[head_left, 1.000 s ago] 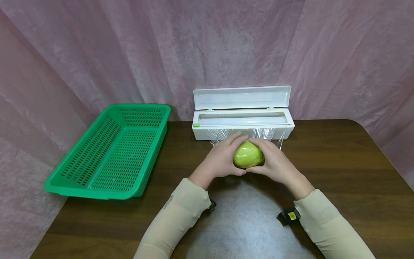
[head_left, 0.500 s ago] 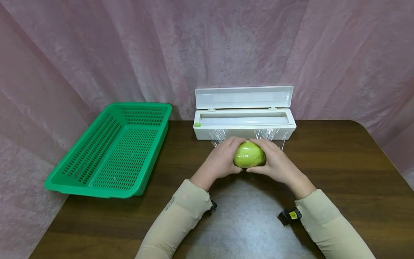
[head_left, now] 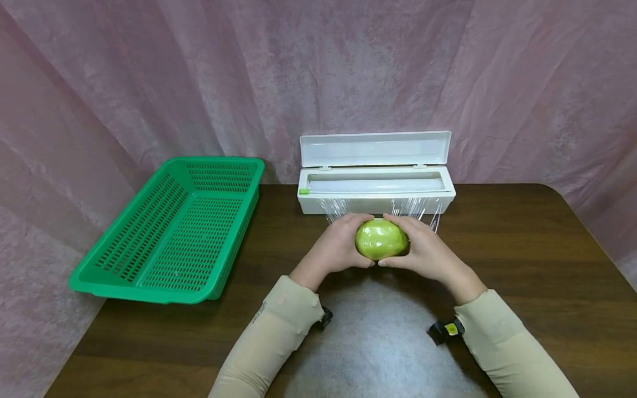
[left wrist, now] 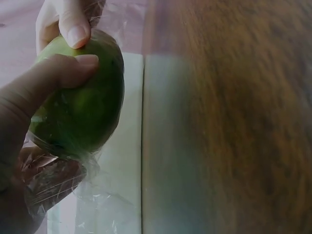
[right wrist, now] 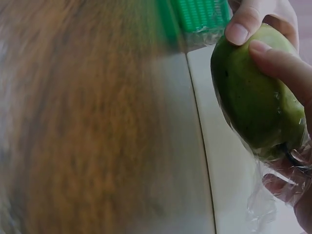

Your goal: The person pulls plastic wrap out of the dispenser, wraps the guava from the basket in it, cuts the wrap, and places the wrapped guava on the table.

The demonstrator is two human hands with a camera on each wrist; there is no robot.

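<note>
A glossy green fruit [head_left: 380, 239], plump and oblong (a few dark specks show on its skin), is held sideways between the left grip [head_left: 340, 244] and the right grip [head_left: 424, 249], its dark stem [right wrist: 289, 155] toward the right one. Clear plastic film [right wrist: 261, 202] clings to it, hanging crumpled beyond its ends.

The right hand [head_left: 422, 244] has room rightward over the table [head_left: 537, 265], but the white box [head_left: 372, 205] blocks forward

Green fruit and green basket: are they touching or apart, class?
Apart: the head view shows the left hand and table between the green fruit and green basket.
</note>
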